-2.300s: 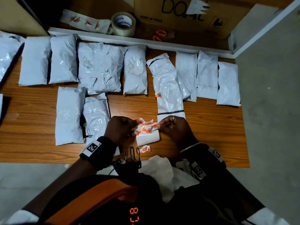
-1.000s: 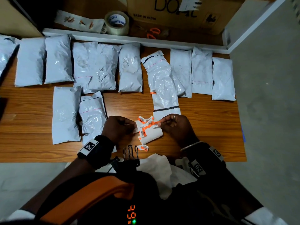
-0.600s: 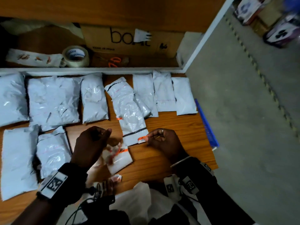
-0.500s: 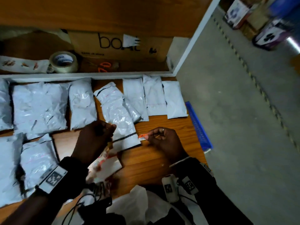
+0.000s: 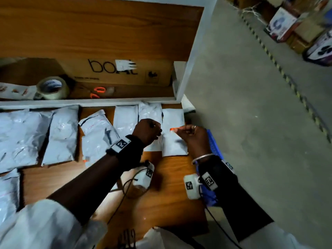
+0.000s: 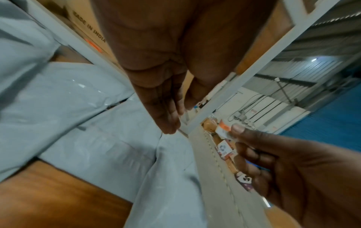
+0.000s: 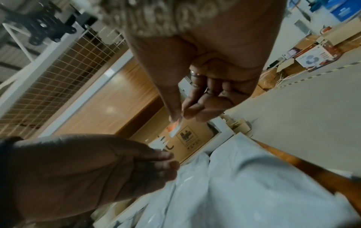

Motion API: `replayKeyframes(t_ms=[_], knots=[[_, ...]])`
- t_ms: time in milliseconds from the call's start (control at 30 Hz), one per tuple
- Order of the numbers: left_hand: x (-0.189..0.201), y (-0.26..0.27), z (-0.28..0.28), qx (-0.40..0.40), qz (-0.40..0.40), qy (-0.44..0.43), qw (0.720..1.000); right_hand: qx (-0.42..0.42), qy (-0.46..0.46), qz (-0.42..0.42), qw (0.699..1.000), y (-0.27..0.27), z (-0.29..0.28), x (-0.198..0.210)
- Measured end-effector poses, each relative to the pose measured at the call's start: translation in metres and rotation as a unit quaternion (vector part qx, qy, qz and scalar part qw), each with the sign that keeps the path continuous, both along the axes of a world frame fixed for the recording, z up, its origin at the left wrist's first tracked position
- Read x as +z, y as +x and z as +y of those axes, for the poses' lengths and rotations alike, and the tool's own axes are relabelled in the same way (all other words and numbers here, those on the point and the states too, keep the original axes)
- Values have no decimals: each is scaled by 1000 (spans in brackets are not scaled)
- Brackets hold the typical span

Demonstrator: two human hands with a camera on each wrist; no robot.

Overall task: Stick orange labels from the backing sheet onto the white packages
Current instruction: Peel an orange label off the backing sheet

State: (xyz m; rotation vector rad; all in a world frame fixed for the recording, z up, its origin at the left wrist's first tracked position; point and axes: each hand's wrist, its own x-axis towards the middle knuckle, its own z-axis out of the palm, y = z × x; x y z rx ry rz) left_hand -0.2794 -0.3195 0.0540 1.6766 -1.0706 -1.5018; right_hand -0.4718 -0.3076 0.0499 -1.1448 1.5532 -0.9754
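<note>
Several white packages lie in a row on the wooden table [image 5: 167,187]. My right hand [image 5: 175,130] pinches a small orange label [image 5: 172,129] between thumb and forefinger, a little above the rightmost package [image 5: 173,142]. The label [image 6: 222,130] hangs free from the right hand [image 6: 236,131], and it [image 7: 174,128] also shows below the fingertips of the right hand [image 7: 178,118]. My left hand [image 5: 150,130] hovers just left of it over the neighbouring package [image 5: 150,112], fingers straight and together, holding nothing [image 6: 170,128]. The long package [image 5: 98,133] carries an orange label [image 5: 85,159]. The backing sheet is out of sight.
Behind the packages runs a white shelf rail [image 5: 89,102], with a tape roll [image 5: 52,87], orange-handled scissors [image 5: 97,91] and a cardboard box [image 5: 122,71] on the shelf. A blue strip [image 5: 213,146] lines the table's right edge. Boxes [image 5: 280,24] stand on the floor beyond.
My right hand peeled a label off the sheet and carried it right to the last package. My left hand let go of the backing sheet and followed. The view swung right.
</note>
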Motion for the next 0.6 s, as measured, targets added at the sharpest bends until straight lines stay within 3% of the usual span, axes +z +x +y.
replayKeyframes(t_ms=[100,200,300,400,500,600], knots=[[-21,-13,-30,11,-44,49,998,-40,1,24,999,-6,-40,-18],[-34,-26,-40,-47,-136,66,987,-74,29,47,996,-9,-65,-47],[-40,-36,-40,-55,-175,65,981,-106,76,50,990,-5,-64,-73],[-46,-41,-40,-31,-217,63,974,-131,55,64,988,-2,-56,-82],[-51,-44,-38,-6,-171,97,980,-154,36,86,984,-5,-46,-78],[-42,-43,-24,54,-33,121,991,-167,17,56,984,-9,-31,-65]])
